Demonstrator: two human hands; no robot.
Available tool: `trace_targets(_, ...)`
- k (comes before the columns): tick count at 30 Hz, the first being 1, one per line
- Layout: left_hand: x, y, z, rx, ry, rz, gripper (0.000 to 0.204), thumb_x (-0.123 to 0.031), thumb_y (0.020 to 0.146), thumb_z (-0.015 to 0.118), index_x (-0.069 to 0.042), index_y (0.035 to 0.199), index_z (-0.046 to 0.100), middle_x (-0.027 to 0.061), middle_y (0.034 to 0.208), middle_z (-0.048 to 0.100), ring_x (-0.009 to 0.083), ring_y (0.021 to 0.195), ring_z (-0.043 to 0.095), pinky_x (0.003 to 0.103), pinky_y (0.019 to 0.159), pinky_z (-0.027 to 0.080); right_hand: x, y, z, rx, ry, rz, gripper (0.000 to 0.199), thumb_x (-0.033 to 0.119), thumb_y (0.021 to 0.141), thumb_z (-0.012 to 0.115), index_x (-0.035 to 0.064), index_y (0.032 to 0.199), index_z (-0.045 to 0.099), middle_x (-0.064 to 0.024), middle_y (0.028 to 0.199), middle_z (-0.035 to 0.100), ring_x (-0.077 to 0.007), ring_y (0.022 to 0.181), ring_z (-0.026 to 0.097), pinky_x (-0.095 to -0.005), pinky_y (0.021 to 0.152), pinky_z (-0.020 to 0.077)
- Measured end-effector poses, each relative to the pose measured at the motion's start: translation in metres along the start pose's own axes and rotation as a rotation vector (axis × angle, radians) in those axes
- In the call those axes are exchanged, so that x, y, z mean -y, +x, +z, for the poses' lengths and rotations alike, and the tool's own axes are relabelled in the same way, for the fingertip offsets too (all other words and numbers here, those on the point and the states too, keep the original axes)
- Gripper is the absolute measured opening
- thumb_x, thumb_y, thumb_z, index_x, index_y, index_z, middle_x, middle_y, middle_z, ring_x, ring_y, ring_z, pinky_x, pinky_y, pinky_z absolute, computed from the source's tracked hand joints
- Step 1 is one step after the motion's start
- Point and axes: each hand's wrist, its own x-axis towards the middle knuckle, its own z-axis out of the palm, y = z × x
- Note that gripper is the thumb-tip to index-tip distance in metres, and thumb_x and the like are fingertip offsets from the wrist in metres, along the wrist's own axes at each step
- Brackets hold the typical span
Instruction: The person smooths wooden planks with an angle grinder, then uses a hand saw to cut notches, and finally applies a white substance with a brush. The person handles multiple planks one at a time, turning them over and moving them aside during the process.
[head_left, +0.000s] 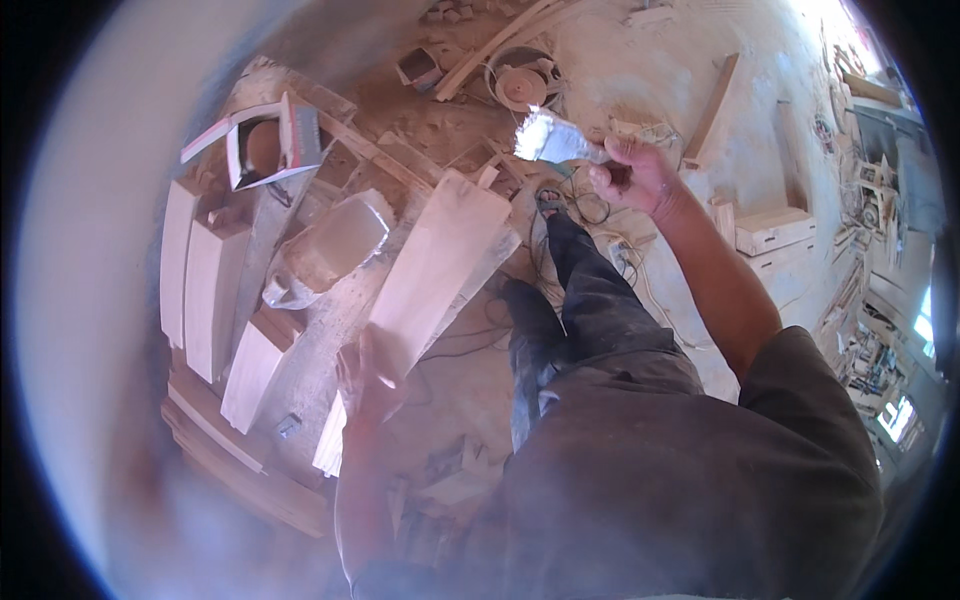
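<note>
A wide paintbrush with pale bristles is in my right hand, its handle pinched between thumb and fingers. The brush is raised to the right of the bench, apart from the wood. My left hand grips the near part of a long pale wooden piece, its fingers at the edge. That piece lies slanted along the right side of the workbench. Left of it stands a cut-open plastic container with a brownish content.
More wooden pieces lie along the left. An open cardboard box holds a round brown thing. Beyond are a round tub and a dark bucket. Cables cross the floor near my feet; stacked wood stands at right.
</note>
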Motion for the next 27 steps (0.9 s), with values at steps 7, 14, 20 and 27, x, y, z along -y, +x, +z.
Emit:
trace_targets(7,0.021,0.043,-0.04,0.246,-0.218,-0.057,0.138,-0.014,0.043,0.087,-0.005,0.164,0.02,0.0216,0.137,0.047,0.0434,0.13,0.048,0.049,0.112,0.044,-0.067,0.002,-0.01,-0.011,0.109,-0.088,0.04,0.023,0.104,0.06,-0.0039,0.133,0.064,-0.0114,0.088,0.067,-0.0184,0.071,0.059,-0.0326,0.059,0.0431)
trace_targets(14,0.029,0.05,-0.055,0.382,-0.27,-0.185,0.143,-0.008,0.045,0.088,-0.005,0.166,0.011,0.0197,0.168,0.027,0.0398,0.156,0.024,0.044,0.129,0.026,-0.096,0.03,0.022,-0.33,-0.592,-0.17,0.028,0.014,0.1,0.068,-0.0032,0.122,0.073,-0.0028,0.078,0.065,-0.0092,0.063,0.054,-0.0271,0.056,0.0427)
trace_targets(20,0.028,0.049,-0.054,0.397,-0.243,-0.213,0.144,-0.009,0.045,0.087,-0.004,0.167,0.01,0.0195,0.17,0.024,0.04,0.157,0.021,0.043,0.13,0.023,-0.091,0.019,0.039,-0.435,-0.983,-0.382,0.023,0.018,0.098,0.068,0.0001,0.11,0.077,-0.0139,0.074,0.071,-0.0153,0.061,0.061,-0.0349,0.059,0.0468)
trace_targets(27,0.026,0.05,-0.047,0.338,-0.271,-0.183,0.146,-0.01,0.04,0.085,0.001,0.165,0.011,0.0218,0.169,0.025,0.0408,0.156,0.021,0.043,0.13,0.023,-0.065,0.028,0.086,-0.284,-0.635,-0.376,0.024,0.017,0.103,0.062,-0.0011,0.112,0.076,-0.0076,0.067,0.062,-0.0137,0.055,0.055,-0.0326,0.052,0.0424)
